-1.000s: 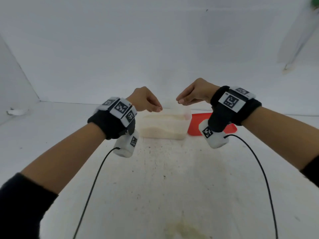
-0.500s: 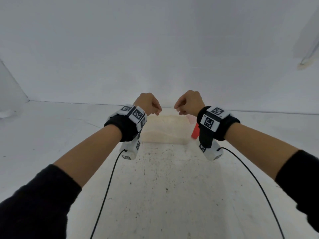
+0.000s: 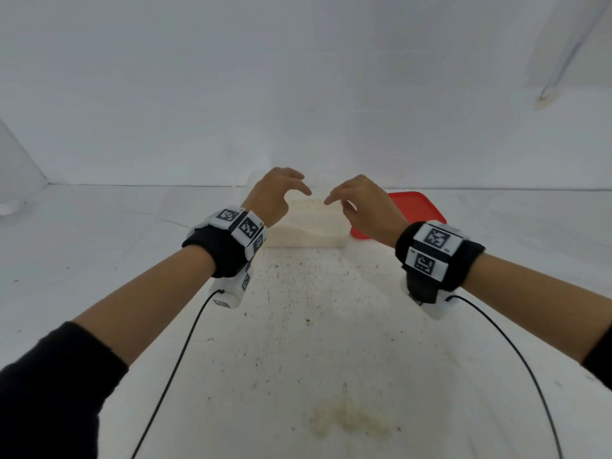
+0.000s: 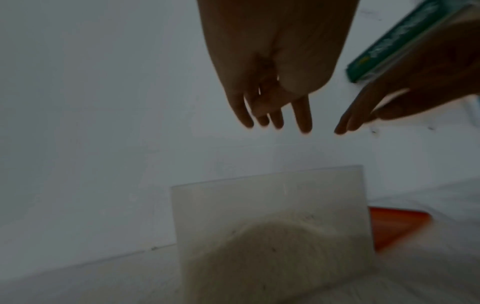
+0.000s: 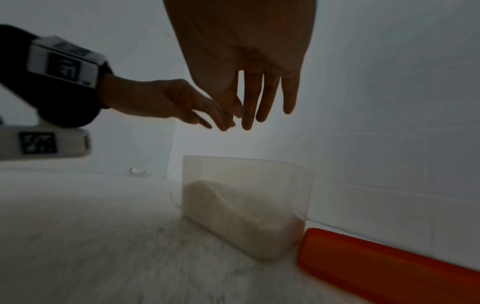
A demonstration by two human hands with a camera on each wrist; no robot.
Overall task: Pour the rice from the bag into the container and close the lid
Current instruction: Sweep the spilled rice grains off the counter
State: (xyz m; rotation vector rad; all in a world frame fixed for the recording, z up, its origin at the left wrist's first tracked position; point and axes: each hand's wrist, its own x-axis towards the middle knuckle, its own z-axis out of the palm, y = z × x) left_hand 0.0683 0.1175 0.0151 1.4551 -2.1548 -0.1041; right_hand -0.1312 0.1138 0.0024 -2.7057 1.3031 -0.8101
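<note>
A clear open container (image 3: 308, 241) (image 4: 272, 197) (image 5: 246, 174) stands at the back of the white table, holding a sloped heap of rice (image 3: 298, 230) (image 5: 233, 205). A red lid (image 3: 417, 207) (image 4: 394, 226) (image 5: 376, 263) lies flat just right of it. My left hand (image 3: 278, 197) (image 4: 275, 111) and right hand (image 3: 361, 203) (image 5: 254, 98) hover above the container's opening, fingers loosely spread, holding nothing, index tips a short gap apart. In the left wrist view a clear bag with a green top strip (image 4: 397, 41) shows behind the right hand, against the wall.
A white back wall rises right behind the container. A pale translucent shape (image 3: 563, 51) shows on the wall at upper right. Spilled rice grains (image 3: 347, 422) lie near the table's front. Wrist-camera cables (image 3: 172, 369) trail over the speckled tabletop.
Both hands were curled with fingertips pinched together above the container; now their fingers have uncurled and spread. The camera has tilted down, showing more of the lid.
</note>
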